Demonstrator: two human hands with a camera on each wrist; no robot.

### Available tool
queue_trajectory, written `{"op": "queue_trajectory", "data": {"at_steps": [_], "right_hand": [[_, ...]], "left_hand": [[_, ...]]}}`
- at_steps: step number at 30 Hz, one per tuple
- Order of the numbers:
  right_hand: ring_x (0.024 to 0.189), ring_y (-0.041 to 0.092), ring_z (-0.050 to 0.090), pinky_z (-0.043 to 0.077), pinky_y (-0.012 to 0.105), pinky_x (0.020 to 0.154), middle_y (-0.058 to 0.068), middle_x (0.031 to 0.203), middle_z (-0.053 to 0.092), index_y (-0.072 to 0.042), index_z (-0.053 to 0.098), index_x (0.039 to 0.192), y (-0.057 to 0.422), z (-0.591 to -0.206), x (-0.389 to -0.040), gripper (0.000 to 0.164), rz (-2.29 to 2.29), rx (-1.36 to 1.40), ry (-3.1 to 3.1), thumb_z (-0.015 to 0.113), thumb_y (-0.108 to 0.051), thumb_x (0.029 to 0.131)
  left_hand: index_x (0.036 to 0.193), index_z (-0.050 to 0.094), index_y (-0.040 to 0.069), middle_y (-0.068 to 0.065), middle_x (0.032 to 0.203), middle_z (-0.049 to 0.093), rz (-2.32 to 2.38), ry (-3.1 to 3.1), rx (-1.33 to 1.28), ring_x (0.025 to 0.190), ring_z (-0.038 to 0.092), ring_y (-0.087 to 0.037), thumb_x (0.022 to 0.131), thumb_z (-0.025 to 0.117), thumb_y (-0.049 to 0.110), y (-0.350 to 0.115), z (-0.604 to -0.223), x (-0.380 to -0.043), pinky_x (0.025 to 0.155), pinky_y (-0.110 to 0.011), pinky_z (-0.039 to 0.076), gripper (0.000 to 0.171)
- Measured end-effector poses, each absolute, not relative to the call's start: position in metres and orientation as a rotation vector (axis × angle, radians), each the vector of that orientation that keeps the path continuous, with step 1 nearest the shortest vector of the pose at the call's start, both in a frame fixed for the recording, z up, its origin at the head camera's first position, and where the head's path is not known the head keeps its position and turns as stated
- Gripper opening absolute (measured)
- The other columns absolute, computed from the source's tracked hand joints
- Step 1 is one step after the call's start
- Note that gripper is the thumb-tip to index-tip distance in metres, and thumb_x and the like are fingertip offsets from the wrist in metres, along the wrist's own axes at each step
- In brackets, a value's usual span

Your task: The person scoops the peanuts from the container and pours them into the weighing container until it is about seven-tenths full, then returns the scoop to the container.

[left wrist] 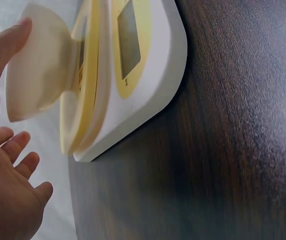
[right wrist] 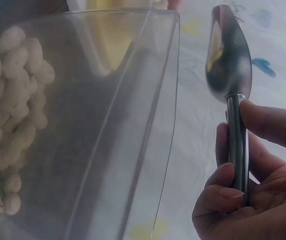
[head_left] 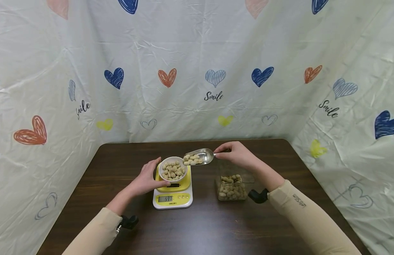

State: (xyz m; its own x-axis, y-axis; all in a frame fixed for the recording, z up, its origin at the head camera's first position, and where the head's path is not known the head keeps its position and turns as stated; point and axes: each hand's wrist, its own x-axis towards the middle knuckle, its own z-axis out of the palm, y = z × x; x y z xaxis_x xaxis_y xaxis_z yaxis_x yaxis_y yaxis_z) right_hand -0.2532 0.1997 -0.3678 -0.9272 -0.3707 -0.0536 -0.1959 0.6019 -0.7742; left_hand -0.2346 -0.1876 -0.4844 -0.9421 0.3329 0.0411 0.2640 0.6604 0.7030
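Note:
In the head view a white bowl (head_left: 167,161) of peanuts (head_left: 173,170) stands on a yellow and white kitchen scale (head_left: 173,203). My left hand (head_left: 148,178) is at the bowl's left side, its thumb on the wall; in the left wrist view the other fingers (left wrist: 28,165) are spread loosely, apart from the bowl. With my right hand (head_left: 236,154) I grip the handle of a metal scoop (head_left: 207,155), seen from behind in the right wrist view. Several peanuts lie in the scoop, its lip over the bowl's right rim.
A clear plastic container (head_left: 218,189) of peanuts stands right of the scale, under my right forearm. All this is on a dark wooden table (head_left: 203,226). A white curtain (head_left: 184,117) printed with hearts hangs behind and along both sides.

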Motion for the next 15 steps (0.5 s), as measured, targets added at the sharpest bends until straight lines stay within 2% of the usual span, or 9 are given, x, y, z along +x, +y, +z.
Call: {"op": "queue_trajectory", "data": {"at_steps": [8, 15], "right_hand": [[0.117, 0.025, 0.06, 0.049, 0.048, 0.093, 0.002, 0.125, 0.068, -0.019, 0.077, 0.116, 0.189, -0.371, -0.259, 0.023, -1.175, -0.473, 2.666, 0.071, -0.033, 0.098], [0.109, 0.023, 0.063, 0.052, 0.046, 0.088, 0.0, 0.119, 0.069, -0.019, 0.077, 0.114, 0.177, -0.375, -0.263, 0.019, -1.048, -0.563, 2.775, 0.07, -0.029, 0.099]], "left_hand": [[0.163, 0.022, 0.01, -0.019, 0.159, 0.031, 1.172, 2.737, 0.469, 0.146, 0.024, -0.038, 0.073, 0.087, 0.061, -0.182, -0.487, -0.236, 0.11, -0.064, 0.032, 0.122], [0.163, 0.023, 0.009, -0.018, 0.157, 0.034, 1.176, 2.734, 0.457, 0.144, 0.026, -0.036, 0.073, 0.087, 0.06, -0.177, -0.486, -0.236, 0.109, -0.061, 0.033, 0.122]]}}
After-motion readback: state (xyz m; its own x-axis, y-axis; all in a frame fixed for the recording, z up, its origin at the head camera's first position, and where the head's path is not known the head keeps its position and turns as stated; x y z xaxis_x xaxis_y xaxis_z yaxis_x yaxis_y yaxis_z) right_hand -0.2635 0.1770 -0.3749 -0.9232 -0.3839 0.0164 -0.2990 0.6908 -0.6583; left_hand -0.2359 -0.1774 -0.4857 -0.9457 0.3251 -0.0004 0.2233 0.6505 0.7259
